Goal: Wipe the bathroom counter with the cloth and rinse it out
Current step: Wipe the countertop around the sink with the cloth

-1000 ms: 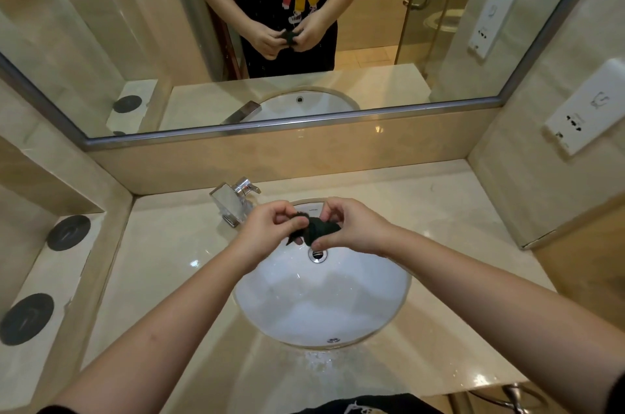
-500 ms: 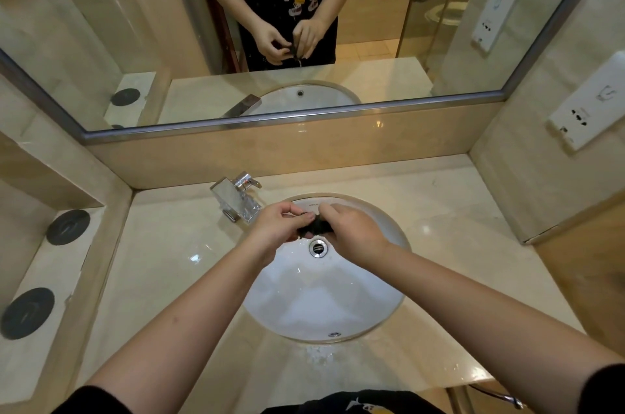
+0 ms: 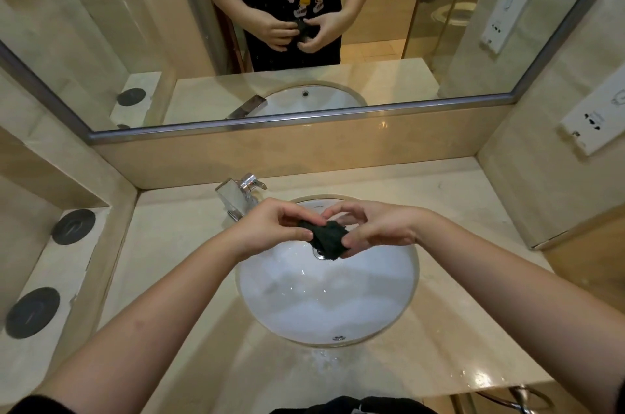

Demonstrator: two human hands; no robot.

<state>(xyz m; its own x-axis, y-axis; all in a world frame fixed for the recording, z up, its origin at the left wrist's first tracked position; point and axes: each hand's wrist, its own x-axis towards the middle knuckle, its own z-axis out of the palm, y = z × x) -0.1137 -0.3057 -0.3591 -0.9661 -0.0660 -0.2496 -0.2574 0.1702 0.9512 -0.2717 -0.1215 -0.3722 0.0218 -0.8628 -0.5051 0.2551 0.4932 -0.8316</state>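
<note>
Room over sink (image 3: 338, 312) & counter (image 3: 446, 200) to the rt; faucet (image 3: 236, 198) blocks back-left rim.

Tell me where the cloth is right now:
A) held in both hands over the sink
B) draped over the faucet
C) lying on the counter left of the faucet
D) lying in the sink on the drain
A: the left hand and right hand both pinch the bunched dark cloth in the air above the sink.

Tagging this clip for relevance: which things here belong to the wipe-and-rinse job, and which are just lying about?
Job: cloth, held by left hand and right hand; sink; faucet; counter.
Lying about: discs; socket; mirror.
</note>
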